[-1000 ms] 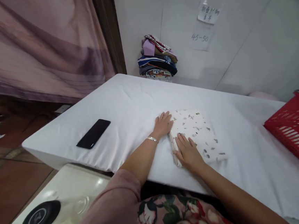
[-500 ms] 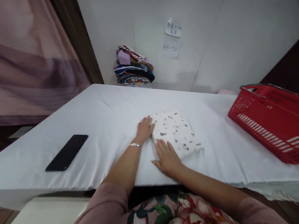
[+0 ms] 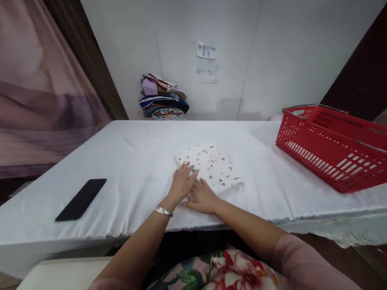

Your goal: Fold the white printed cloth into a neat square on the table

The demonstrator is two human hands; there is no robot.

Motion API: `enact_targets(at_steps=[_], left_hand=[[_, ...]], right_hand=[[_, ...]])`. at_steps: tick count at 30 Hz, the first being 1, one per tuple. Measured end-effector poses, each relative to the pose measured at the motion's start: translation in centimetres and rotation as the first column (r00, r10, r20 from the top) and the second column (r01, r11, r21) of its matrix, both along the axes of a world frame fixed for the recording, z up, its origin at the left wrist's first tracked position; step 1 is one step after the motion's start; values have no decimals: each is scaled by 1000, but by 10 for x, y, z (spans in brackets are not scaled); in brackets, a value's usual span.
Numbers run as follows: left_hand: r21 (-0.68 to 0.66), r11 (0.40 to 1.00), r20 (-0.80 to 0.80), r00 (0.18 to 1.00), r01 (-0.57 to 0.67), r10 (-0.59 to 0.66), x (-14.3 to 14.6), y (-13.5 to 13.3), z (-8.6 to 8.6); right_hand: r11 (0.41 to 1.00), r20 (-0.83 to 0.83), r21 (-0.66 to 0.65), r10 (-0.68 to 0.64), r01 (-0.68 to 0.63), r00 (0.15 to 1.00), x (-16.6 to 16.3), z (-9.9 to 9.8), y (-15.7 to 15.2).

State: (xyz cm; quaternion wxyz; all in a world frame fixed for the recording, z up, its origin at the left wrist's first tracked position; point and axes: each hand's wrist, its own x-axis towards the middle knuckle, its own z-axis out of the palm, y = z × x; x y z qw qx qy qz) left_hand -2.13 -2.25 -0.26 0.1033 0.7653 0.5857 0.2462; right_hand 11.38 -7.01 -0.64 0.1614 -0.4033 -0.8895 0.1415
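A folded white cloth (image 3: 212, 162) with small scattered prints lies flat on the white-covered table (image 3: 138, 158). My left hand (image 3: 181, 184), a silver bracelet at its wrist, rests with fingers stretched out over the cloth's near left edge. Beside it my right hand (image 3: 203, 197) lies flat on the near edge of the cloth, fingers extended. The two hands are close together, the left fingers near or touching the right ones. Part of the cloth's near left corner is hidden under them.
A black phone (image 3: 80, 199) lies on the table at the left. On the right stands a red plastic basket (image 3: 328, 154) with metal handles. Behind the table's far edge is a stack of folded clothes (image 3: 164, 99) against the wall. Paper signs (image 3: 205, 62) hang above.
My left hand has shifted from the cloth's left side onto its near edge, closer to my right hand. The whole view has swung slightly to the right.
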Motion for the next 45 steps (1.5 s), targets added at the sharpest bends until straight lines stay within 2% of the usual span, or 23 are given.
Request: enact_targets(at_steps=[2,4,6,8,11,15,18,25,29,34,37,42,45], left_hand=[[-18,1000,-28,999,15,-16,8,-19,-5],[-40,999,-79,996,26,-29,11,-31,-11],[-61,998,-116,993,30,-37,11,-37,-17],[-70,997,-120,992,29,-37,9,-39,-20],[-63,998,-100,994,27,-33,7,-39,-23],[-52,999,-81,997,7,-11,7,-40,-25],[-42,999,-66,998,-3,1,8,-42,-26],[-50,999,-30,1000,-6,4,9,-48,-19],[-73,997,-25,1000,-18,16,13,-55,-17],[40,999,-42,999,30,-28,22,-63,-15],[69,997,-62,998,36,-32,25,-52,-6],[105,994,-75,997,-6,14,26,-5,8],[71,989,-46,990,-127,131,20,25,5]], right_hand=[[1000,-87,14,22,-21,996,22,1,-3],[995,-150,86,-27,40,988,52,-4,-7],[964,-226,171,-162,202,961,86,-16,-9],[903,-270,205,-320,379,908,117,-29,-6],[854,-253,112,-470,508,846,148,-46,3],[897,-280,-27,-430,441,858,163,-56,11],[892,-297,-68,-445,446,845,169,-56,15],[884,-180,3,-460,468,870,170,-46,35],[898,-187,69,-416,435,890,180,-41,33],[873,-201,91,-456,480,867,201,-52,23],[869,-186,74,-470,489,863,204,-57,22],[847,-196,33,-515,530,835,201,-56,22],[842,-202,0,-528,539,825,201,-57,21]])
